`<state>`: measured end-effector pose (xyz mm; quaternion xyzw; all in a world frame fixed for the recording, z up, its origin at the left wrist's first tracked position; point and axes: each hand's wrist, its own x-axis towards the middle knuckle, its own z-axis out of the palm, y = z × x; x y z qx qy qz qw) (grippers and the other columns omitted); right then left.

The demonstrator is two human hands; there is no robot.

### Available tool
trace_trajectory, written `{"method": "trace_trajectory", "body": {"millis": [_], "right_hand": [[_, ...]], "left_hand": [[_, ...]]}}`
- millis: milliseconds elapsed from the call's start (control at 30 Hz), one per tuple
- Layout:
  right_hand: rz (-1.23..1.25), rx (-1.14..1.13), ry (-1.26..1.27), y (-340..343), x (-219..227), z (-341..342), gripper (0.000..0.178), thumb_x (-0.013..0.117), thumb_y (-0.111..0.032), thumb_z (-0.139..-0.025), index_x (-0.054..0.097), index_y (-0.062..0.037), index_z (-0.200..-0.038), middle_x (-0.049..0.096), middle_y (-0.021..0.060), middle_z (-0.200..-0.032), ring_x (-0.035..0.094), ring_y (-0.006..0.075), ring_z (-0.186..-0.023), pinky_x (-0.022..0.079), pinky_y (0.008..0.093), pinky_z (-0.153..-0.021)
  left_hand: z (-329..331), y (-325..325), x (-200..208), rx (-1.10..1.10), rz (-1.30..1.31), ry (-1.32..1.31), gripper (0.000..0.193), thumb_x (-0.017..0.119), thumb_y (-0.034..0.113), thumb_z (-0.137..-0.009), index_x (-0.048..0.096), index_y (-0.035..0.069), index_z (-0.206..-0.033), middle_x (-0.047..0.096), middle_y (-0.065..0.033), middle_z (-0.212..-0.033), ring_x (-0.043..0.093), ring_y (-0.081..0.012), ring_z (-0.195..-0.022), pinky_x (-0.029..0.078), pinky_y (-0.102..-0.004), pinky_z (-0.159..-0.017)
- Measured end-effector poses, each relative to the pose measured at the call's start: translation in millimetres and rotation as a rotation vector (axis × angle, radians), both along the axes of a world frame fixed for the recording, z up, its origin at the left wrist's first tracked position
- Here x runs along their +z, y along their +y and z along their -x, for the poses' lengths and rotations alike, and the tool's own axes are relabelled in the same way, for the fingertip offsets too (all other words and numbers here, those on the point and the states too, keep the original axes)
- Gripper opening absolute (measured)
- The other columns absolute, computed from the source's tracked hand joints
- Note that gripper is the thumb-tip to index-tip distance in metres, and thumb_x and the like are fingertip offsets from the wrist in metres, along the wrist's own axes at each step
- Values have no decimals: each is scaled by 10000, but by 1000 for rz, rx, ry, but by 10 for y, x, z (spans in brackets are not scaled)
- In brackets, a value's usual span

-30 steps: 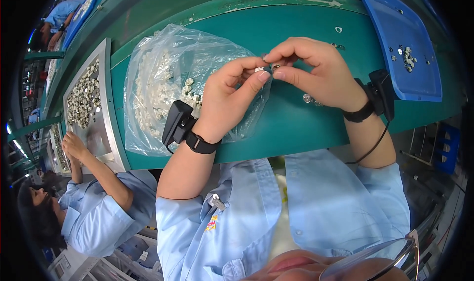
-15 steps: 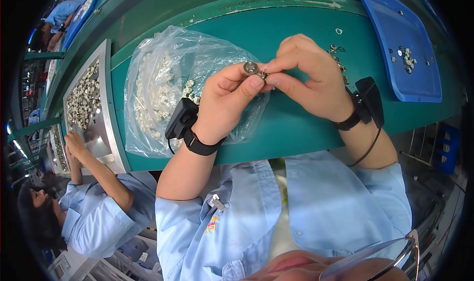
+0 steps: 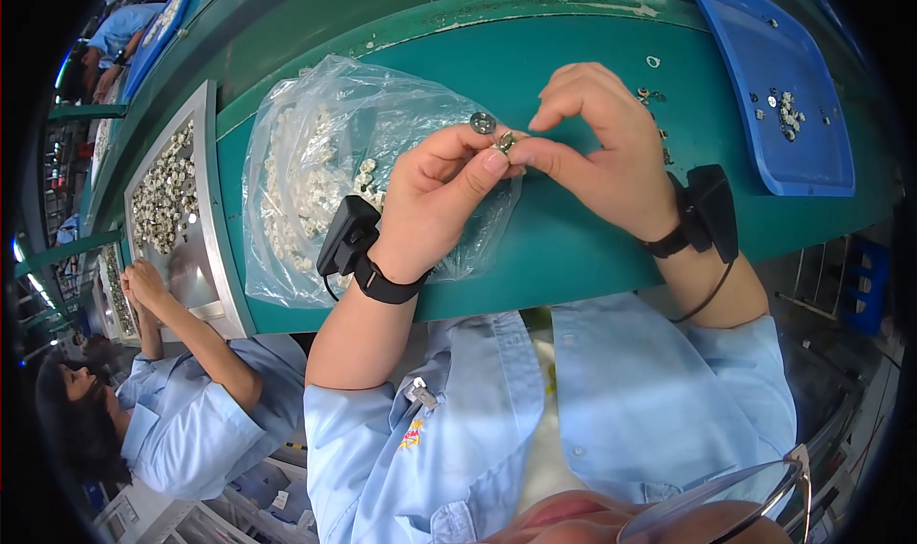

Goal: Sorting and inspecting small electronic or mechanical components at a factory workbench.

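My left hand [image 3: 435, 186] pinches a small metal part [image 3: 504, 143] between thumb and finger, above the green worktop. A round dark metal disc [image 3: 482, 124] stands out at the top of the same fingers; whether the two pieces are joined I cannot tell. My right hand [image 3: 607, 148] is open beside it: the index finger is raised off, while the thumb tip lies against or very close to the small part. Beneath and left of my left hand lies a clear plastic bag [image 3: 334, 114] with many small whitish parts [image 3: 296, 186] inside.
On the right, a blue tray [image 3: 764, 152] holds several small parts. Loose metal pieces [image 3: 657, 95] and a small ring [image 3: 653, 62] lie on the green worktop [image 3: 573, 277]. At left, a co-worker's hands [image 3: 143, 281] are by a metal-rimmed tray [image 3: 212, 210] of small parts.
My right index finger has lifted away from the small part, opening the pinch with the thumb. My left hand keeps its hold, almost in place.
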<state>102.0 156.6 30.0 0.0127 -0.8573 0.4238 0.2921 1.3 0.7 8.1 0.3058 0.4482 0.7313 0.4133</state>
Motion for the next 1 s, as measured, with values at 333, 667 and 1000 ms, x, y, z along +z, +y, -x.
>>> {"method": "trace_trajectory", "body": {"millis": [333,667,1000], "right_hand": [[292,320,-161,134,-32,31,100,627,-106,-802,611,-34,-869,558,49,-808,521,142,-746,413,251,-677],[262,274,-14,29,10,17,58,625,-76,-792,622,-31,-829,567,41,-769,534,135,-694,415,238,-623],[119,267,-31,51,17,25,66,648,-57,-755,628,-38,-815,590,45,-746,540,168,-692,424,264,-633]], "left_hand": [[19,-13,3,-71,294,484,174,559,90,-868,571,-13,-1008,609,-27,-889,563,-107,-802,459,-227,-736],[59,14,11,-46,128,-124,201,538,137,-887,581,-6,-1020,608,-38,-892,552,-91,-792,438,-215,-725],[69,-7,10,-95,68,-153,228,542,159,-887,568,5,-1053,611,-35,-902,550,-86,-803,431,-212,-739]]}}
